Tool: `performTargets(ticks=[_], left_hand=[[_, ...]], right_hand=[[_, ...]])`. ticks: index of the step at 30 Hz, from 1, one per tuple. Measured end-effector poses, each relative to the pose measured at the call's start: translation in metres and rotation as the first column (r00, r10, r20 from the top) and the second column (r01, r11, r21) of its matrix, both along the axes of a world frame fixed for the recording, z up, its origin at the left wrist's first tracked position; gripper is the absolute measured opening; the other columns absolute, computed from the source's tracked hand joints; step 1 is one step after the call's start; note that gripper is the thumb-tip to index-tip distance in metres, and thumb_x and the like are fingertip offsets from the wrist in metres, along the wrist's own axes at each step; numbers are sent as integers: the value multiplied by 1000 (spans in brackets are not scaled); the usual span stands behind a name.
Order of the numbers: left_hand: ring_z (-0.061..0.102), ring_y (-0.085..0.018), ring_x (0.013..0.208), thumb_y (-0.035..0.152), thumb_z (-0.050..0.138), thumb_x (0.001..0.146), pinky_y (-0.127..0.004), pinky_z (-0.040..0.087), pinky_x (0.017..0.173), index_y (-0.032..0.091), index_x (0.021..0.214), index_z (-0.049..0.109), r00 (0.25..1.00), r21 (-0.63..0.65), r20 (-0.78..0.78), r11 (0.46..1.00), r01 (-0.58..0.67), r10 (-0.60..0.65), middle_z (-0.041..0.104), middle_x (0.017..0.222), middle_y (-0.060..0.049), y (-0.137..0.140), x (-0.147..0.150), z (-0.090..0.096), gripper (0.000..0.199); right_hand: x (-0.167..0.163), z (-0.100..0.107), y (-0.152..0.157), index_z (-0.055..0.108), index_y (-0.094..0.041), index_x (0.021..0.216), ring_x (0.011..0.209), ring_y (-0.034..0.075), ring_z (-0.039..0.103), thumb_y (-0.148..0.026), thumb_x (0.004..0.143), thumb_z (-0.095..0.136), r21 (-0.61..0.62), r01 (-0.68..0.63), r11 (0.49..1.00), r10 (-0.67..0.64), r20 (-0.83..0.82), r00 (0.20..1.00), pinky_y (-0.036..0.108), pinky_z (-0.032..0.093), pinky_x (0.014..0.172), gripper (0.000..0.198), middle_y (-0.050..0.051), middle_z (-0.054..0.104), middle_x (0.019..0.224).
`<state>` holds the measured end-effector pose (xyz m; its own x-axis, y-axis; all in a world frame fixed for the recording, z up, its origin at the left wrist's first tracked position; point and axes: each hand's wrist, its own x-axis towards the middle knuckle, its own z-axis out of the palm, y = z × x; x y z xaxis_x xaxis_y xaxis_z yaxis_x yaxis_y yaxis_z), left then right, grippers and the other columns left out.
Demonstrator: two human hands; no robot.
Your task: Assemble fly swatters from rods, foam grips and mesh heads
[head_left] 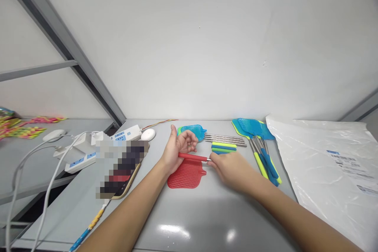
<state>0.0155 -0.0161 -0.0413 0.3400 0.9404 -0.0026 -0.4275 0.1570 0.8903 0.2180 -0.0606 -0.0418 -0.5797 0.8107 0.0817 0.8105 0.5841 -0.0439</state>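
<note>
My left hand (pixel 174 150) is palm up, thumb raised and fingers loosely curled apart. Against its palm rests one end of a red handle sleeve (pixel 193 157). At the sleeve's other end, my right hand (pixel 232 168) is closed around a thin metal rod, mostly hidden by the fingers. Below the sleeve a red mesh fly swatter head (pixel 185 176) lies flat on the table. Behind my hands are blue and green swatter heads (pixel 193 130), several bare metal rods (pixel 226 139) and a small stack of blue, green and yellow handle sleeves (pixel 223 148).
Fly swatters with blue and yellow handles (pixel 264 157) lie to the right, beside a white plastic mailing bag (pixel 327 165). On the left are a phone (pixel 128 181) with a cord, power strips (pixel 126 134) and a white round device (pixel 148 134). A wall (pixel 218 47) stands behind the table.
</note>
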Motion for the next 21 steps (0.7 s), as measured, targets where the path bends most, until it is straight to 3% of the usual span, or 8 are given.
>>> performTargets(ticks=[8, 21], left_hand=[[49, -13, 62, 76, 19, 83, -25, 45, 65, 17, 76, 57, 995, 21, -90, 999, 33, -31, 53, 70, -3, -2, 6, -10, 71], [42, -11, 56, 77, 19, 83, -22, 39, 55, 16, 72, 56, 992, 13, -125, 999, 35, -33, 49, 65, -2, -8, 13, -8, 72]], right_hand=[[-1, -1, 0, 52, -19, 87, 58, 18, 61, -34, 101, 30, 53, -34, 998, 30, 67, 997, 30, 19, 49, 30, 3, 66, 70], [-8, 0, -4, 53, -16, 90, 58, 21, 64, -32, 101, 30, -8, -55, 998, 56, 147, 988, 28, 29, 48, 31, 7, 69, 75]])
